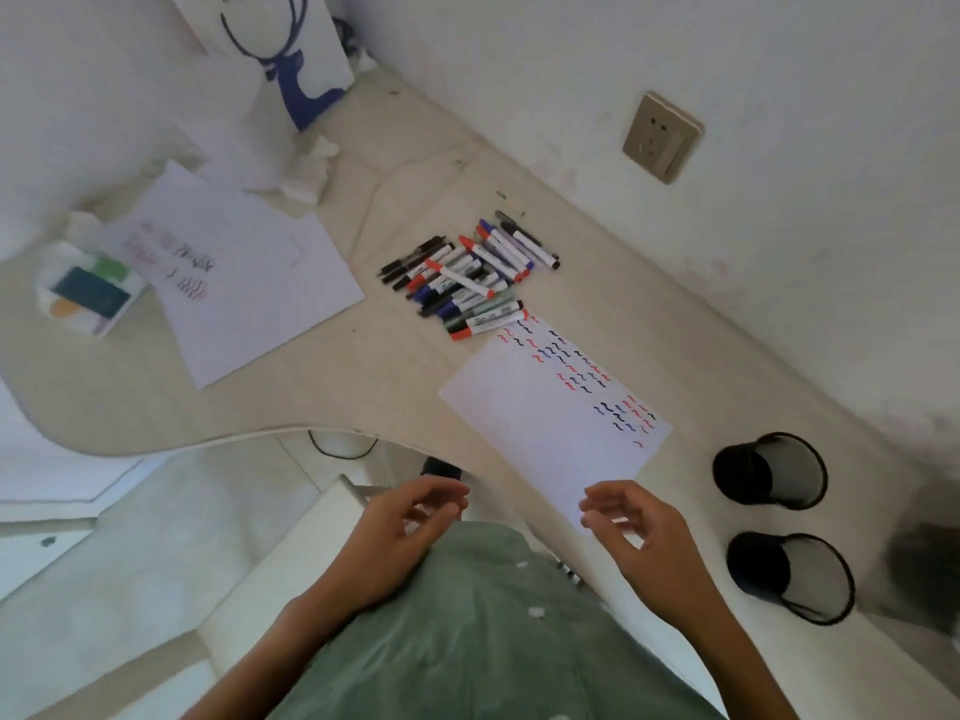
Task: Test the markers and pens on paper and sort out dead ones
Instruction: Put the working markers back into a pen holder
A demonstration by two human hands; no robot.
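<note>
The desk point(649, 314) is cut off in a curved front edge that swings in toward the person, and its far side is butted against the wall point(779, 96), so it narrows a lot near the test sheet point(545, 433). That sheet is laid at a slant, with its near corner sticking out to the desk edge. Bare desktop is seen left of the sheet, up to a second sheet point(249, 272) that's scribbled on too. The marker pile point(467, 275) is heaped just beyond the test sheet's far end, one red-capped marker touching the paper's corner. Two mesh cups point(779, 522) are stood right of the sheet, close to the wall. A tissue pack point(88, 291) is parked way off to the left of it.

Both hands are held near the sheet's near corner. The left hand point(410, 517) is off the desk edge, fingers loosely curled, nothing in it. The right hand point(631, 532) is over the corner itself, fingers loosely bent and apart, nothing held; whether the paper is touched can't be told.
</note>
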